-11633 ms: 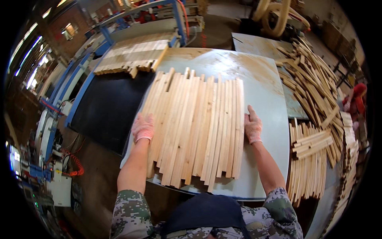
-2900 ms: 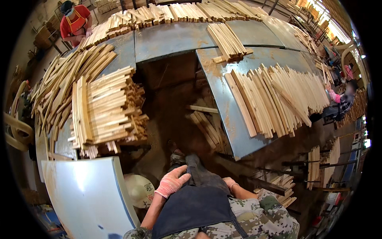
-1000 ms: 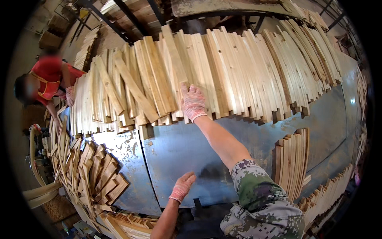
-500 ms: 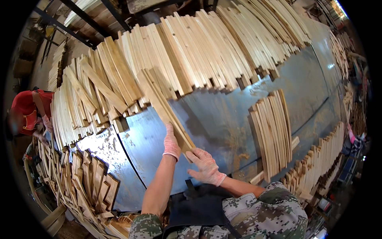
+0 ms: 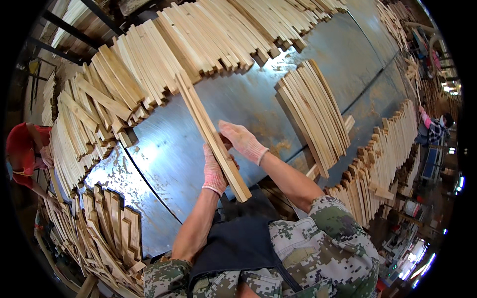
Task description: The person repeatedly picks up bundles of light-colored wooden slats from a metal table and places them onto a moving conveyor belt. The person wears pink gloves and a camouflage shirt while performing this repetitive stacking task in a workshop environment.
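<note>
My left hand (image 5: 213, 171), in a pale red knit glove, is closed around a pair of long wooden strips (image 5: 211, 131) lying side by side. The strips slant above the metal table, their near end close to my apron and their far end by the long row of strips. My right hand (image 5: 242, 140), gloved alike, is beside their right edge with its fingers stretched out and apart. Its thumb is partly hidden, and I cannot tell whether it touches the strips.
A long row of wooden strips (image 5: 208, 37) lines the far side of the metal table (image 5: 164, 144). A smaller stack (image 5: 313, 119) lies to the right, with another row (image 5: 380, 159) beyond. Shorter pieces (image 5: 112, 223) are heaped at lower left. A person in red (image 5: 22, 151) stands far left.
The strips have turned steeper and come nearer my body, in my left hand. My right hand has moved from their near end up along their right side. The view has shifted right.
</note>
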The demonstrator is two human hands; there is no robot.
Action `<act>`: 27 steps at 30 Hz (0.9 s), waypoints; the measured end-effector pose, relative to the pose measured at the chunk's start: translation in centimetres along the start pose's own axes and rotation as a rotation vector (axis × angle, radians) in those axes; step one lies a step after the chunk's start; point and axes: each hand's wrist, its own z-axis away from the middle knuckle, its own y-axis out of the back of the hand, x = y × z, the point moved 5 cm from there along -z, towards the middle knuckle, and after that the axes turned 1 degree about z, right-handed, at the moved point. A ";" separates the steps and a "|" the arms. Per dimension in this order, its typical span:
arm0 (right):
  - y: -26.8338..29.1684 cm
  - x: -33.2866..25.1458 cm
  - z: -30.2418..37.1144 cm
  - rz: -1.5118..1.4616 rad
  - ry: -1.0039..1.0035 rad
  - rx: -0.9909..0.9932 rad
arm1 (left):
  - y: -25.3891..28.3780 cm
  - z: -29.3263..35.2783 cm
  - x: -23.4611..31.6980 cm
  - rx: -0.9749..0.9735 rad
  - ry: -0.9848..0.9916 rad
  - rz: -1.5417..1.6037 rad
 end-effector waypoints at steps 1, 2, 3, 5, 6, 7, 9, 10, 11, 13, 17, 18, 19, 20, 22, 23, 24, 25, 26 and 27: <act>-0.5 -1.0 0.9 0.050 -0.027 0.015 | 0.0 0.1 -0.9 0.005 0.022 -0.003; -0.9 -2.1 2.0 0.099 -0.055 0.031 | 0.2 0.1 -1.9 0.010 0.045 -0.007; -1.1 -3.5 2.4 0.150 -0.066 0.044 | 0.0 -0.2 -2.3 0.007 0.053 -0.015; 0.2 -2.2 2.0 0.297 0.048 0.082 | -0.3 0.1 -3.5 -0.027 0.065 -0.050; 0.2 -2.5 2.9 0.363 0.046 0.104 | -0.1 0.1 -4.2 -0.023 0.062 -0.077; 0.4 -2.6 3.7 0.429 0.043 0.127 | 0.2 0.1 -4.7 -0.019 0.061 -0.104; 1.0 -2.0 4.6 0.306 0.060 0.161 | 0.2 -0.2 -5.4 -0.066 0.042 -0.165; 1.3 -1.6 5.1 0.275 0.064 0.191 | 0.0 -0.5 -5.9 -0.075 0.037 -0.198; 1.7 -1.3 5.5 0.243 0.067 0.223 | -0.2 -0.8 -6.4 -0.085 0.032 -0.232; 3.3 -0.6 6.6 0.183 0.019 0.281 | -1.2 -0.5 -7.4 -0.048 -0.003 -0.363; 8.5 2.2 8.8 0.061 0.031 0.364 | -3.2 -0.5 -9.2 -0.169 -0.011 -0.832; 10.5 3.4 9.8 0.256 0.038 0.454 | -3.5 -0.3 -9.5 -0.229 0.119 -1.020; 11.5 2.3 11.5 0.475 -0.023 0.493 | -2.6 -1.1 -11.0 -0.396 0.149 -0.971; 12.7 1.0 13.4 0.692 -0.082 0.526 | -1.9 -1.4 -11.5 -0.417 0.165 -0.987; 16.3 2.0 15.8 0.745 -0.216 0.551 | 0.1 -2.1 -11.9 -0.391 0.187 -0.980; 18.7 2.9 16.6 0.931 -0.196 0.620 | 1.6 -2.3 -11.7 -0.335 0.186 -0.950; 20.4 4.0 17.8 1.136 -0.023 0.804 | 2.7 -1.8 -11.0 -0.294 0.184 -0.934; 22.0 5.1 18.2 1.122 -0.064 0.828 | 4.5 -2.5 -10.6 -0.295 0.163 -0.933; 22.9 5.8 19.1 1.208 -0.155 0.875 | 6.5 -3.2 -10.2 -0.246 0.158 -0.910; 26.5 10.9 19.4 1.346 -0.034 0.980 | 7.8 -3.3 -9.5 -0.207 0.161 -0.899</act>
